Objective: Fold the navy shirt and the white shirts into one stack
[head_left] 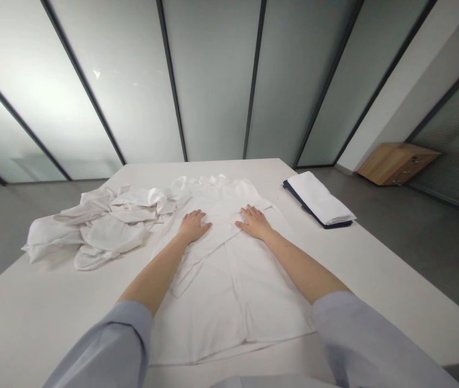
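Note:
A white shirt (229, 280) lies spread flat on the white table (395, 280) in front of me, collar end away from me. My left hand (194, 224) rests palm down on the upper left of the shirt, fingers stretched out. My right hand (254, 220) lies flat on the upper right of it, fingers spread. Neither hand grips anything. A folded-in sleeve crosses the shirt below my left hand.
A crumpled heap of white garments (100, 229) sits on the table's left. A folded stack, white on dark cloth (320, 200), lies at the right edge. Glass wall panels stand behind the table. A wooden cabinet (397, 161) sits on the floor far right.

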`<state>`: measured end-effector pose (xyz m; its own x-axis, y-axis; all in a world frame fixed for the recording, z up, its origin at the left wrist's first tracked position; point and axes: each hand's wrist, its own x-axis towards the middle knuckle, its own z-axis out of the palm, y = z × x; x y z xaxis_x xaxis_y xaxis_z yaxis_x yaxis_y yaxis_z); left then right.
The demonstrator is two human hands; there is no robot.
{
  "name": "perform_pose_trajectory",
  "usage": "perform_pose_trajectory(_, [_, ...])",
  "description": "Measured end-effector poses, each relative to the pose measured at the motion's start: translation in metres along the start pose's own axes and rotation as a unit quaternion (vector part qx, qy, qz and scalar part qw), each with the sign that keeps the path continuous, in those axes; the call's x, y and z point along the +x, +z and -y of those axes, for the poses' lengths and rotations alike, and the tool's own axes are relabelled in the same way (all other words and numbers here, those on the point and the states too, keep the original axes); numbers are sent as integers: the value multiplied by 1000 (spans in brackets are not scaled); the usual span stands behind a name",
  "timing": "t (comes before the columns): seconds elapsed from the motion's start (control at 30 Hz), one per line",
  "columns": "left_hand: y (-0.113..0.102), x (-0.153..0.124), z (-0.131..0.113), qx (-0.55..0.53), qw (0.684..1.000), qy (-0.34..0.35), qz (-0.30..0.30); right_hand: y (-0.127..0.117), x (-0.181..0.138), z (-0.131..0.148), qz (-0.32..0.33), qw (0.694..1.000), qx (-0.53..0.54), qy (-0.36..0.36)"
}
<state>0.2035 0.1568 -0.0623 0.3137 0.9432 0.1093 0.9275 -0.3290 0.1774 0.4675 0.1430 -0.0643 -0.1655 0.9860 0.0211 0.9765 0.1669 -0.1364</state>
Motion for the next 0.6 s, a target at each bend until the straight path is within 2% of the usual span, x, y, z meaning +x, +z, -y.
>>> perform_pose_trajectory(0.13, [-1, 2, 5, -69, 997, -3, -41, -1, 0, -1, 5, 1000, -2, -1])
perform_pose_trajectory(0.23, [-5, 2, 8, -136, 982, -61, -118, -1, 0, -1, 7, 1000, -4, -3])
perform_pose_trajectory(0.33, [-14, 1, 11, -162, 949, -135, -235, -1, 1, -1, 8, 1000, -7, -4])
perform_pose_trajectory(0.43, [-25, -4, 13, -135, 910, -210, -331, -1, 0, -1, 11, 1000, -9, -4])
perform_pose_trajectory(0.5, [-31, -7, 15, -119, 887, -252, -367, -2, 0, -1, 12, 1000, -8, -4])
perform_pose_trajectory(0.6, [-33, -8, 23, -131, 867, -296, -379, -4, -1, 0, 9, 1000, -5, -5])
